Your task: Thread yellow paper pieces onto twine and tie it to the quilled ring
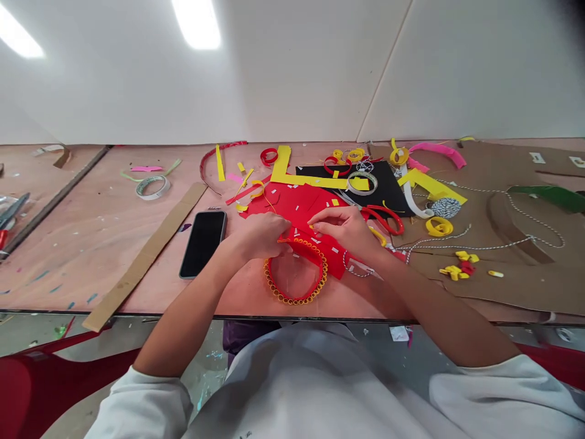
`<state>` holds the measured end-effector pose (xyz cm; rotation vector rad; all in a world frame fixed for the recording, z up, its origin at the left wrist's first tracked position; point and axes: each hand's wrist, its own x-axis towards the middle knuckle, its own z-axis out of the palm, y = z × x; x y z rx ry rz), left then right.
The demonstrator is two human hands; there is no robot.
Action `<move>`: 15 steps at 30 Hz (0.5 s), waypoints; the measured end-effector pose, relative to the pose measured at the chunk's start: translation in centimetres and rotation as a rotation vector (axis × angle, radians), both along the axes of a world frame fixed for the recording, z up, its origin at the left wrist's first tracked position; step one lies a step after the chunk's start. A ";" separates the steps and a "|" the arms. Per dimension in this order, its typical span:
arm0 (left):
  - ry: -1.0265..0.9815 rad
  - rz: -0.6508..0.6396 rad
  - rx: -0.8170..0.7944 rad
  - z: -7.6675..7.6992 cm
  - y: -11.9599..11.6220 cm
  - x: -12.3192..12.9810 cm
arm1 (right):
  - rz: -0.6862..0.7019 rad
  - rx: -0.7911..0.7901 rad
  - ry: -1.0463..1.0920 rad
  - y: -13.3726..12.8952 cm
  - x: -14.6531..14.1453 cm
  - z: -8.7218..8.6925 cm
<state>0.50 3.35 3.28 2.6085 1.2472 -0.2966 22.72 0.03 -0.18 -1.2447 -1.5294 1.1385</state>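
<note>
A red ring band [317,286] edged with small yellow paper coils stands on the table near its front edge. My left hand [267,235] is closed at the band's far left rim, its fingertips pressed together on it. To the right, my right hand [340,228] pinches a tiny yellow piece [312,227] between thumb and finger, just above the band's far side. Red paper [297,204] with small white scraps lies beyond and partly under both hands.
A phone [203,244] and a long cardboard strip [150,253] lie left. Red-handled scissors [388,221], black paper [390,183], a tape roll [362,183] and yellow strips [315,181] lie beyond. Striped string [445,208], yellow pieces [453,272] and brown cardboard [503,286] are right.
</note>
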 end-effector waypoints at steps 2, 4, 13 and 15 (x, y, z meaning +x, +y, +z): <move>0.024 -0.009 -0.015 -0.3 -0.3 0.4 | 0.034 0.017 -0.037 0.1 0.0 -0.1; -0.033 -0.030 -0.003 -0.7 -0.3 0.7 | 0.057 0.023 -0.040 0.2 0.0 -0.1; -0.566 -0.187 0.068 -1.4 -0.8 0.9 | 0.175 -0.014 -0.003 0.4 0.7 0.5; -0.623 -0.190 0.090 -1.4 -0.9 0.9 | 0.182 -0.017 -0.003 0.3 0.9 0.7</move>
